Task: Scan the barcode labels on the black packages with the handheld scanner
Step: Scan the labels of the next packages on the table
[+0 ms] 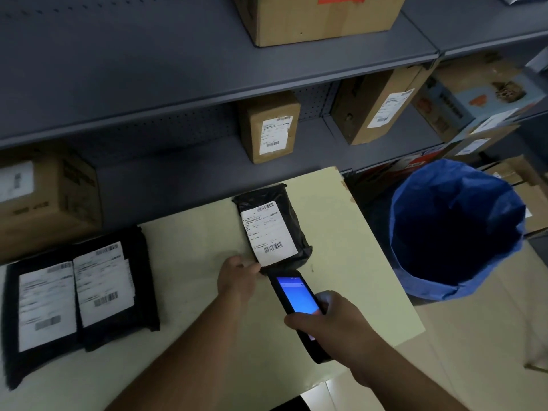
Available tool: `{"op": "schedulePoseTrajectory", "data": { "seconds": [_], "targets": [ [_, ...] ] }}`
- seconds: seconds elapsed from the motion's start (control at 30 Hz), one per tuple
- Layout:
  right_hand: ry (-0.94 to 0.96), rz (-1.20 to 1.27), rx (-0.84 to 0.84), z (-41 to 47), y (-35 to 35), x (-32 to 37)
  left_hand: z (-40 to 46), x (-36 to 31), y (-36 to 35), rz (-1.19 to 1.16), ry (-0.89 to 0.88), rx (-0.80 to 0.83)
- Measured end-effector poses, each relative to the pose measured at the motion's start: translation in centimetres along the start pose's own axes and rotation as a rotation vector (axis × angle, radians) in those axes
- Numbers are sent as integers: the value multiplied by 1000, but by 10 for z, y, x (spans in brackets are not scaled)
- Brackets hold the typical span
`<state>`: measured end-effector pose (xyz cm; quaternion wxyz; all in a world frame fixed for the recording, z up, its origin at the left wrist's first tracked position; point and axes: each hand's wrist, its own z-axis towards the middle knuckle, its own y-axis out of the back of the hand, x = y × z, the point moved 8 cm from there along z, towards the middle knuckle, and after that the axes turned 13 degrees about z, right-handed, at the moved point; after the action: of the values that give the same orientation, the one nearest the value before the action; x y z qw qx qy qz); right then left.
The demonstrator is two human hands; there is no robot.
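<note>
Head view, looking down on my pale table (189,232): my right hand (332,318) is wrapped tight around the handheld scanner (296,304), fingers curled over its right edge and thumb across the lower face. The scanner's long axis runs from near-right to far-left, its top end pointing up and a little left at the near edge of the black package (275,226) in the middle of the table. Its screen glows blue and faces up at me. The scanner's nose sits just beside that near edge; I cannot tell whether it touches.

My left hand (237,277) is at the package's near-left corner, fingertips closed on the edge of the wrapping. The package lies flat, long axis running away from me and leaning slightly left, its white label (268,232) facing up with one barcode at the far end and another at the near end.

Two more black packages (77,304) lie side by side at the left of the table, touching, labels up. A bin with a blue liner (456,229) stands on the floor to the right, and cardboard boxes (269,129) sit on the grey shelves (148,93) behind the table.
</note>
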<state>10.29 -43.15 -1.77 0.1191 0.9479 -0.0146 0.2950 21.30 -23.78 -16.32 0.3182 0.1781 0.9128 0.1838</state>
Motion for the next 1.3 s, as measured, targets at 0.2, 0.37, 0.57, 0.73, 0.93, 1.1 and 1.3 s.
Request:
{"op": "schedulePoseTrajectory", "data": {
  "seconds": [0.2, 0.37, 0.57, 0.73, 0.93, 1.1, 1.3],
  "targets": [
    [26, -33, 63, -11, -38, 9, -7, 20, 47, -60, 26, -38],
    [47, -80, 110, -24, -73, 13, -11, 31, 81, -105, 4, -62],
    [64, -137, 164, -42, -123, 16, -23, 61, 142, -157, -35, -137],
    [79, -186, 224, -59, -170, 19, -29, 104, 199, -187, -23, -207],
    [90, -239, 252, -75, -222, 21, -31, 155, 267, -247, 39, -301],
    [93, -276, 267, -84, -259, 20, -28, 192, 320, -196, 104, -394],
    [94, -321, 268, -87, -297, 21, -24, 228, 369, -47, 145, -527]
  ]
}}
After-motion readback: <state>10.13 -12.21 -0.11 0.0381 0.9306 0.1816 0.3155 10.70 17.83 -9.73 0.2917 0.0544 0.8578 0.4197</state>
